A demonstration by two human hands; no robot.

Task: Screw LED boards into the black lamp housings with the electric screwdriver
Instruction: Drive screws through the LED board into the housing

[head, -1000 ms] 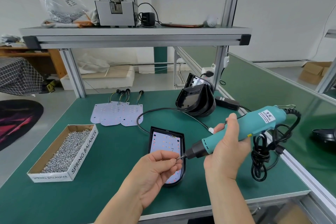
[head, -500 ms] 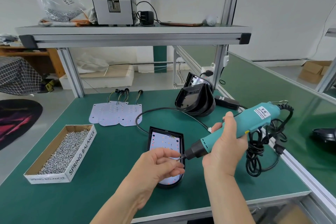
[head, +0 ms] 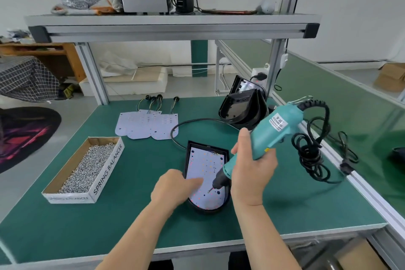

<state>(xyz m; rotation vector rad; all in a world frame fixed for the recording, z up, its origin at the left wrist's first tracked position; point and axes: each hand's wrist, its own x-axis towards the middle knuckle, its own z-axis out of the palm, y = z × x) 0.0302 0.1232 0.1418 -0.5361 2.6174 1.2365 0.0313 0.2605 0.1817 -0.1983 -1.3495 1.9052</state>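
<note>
screwdriver (head: 270, 136) lowered to LED board (head: 207, 163), left hand (head: 173, 188) now pressing it

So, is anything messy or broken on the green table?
Nothing looks broken or spilled: the screws all sit inside their cardboard box. The only untidy bits are the black cord of the electric screwdriver, bunched in a tangle near the right edge of the table, and the spare LED boards, which overlap in a loose fan.
</note>
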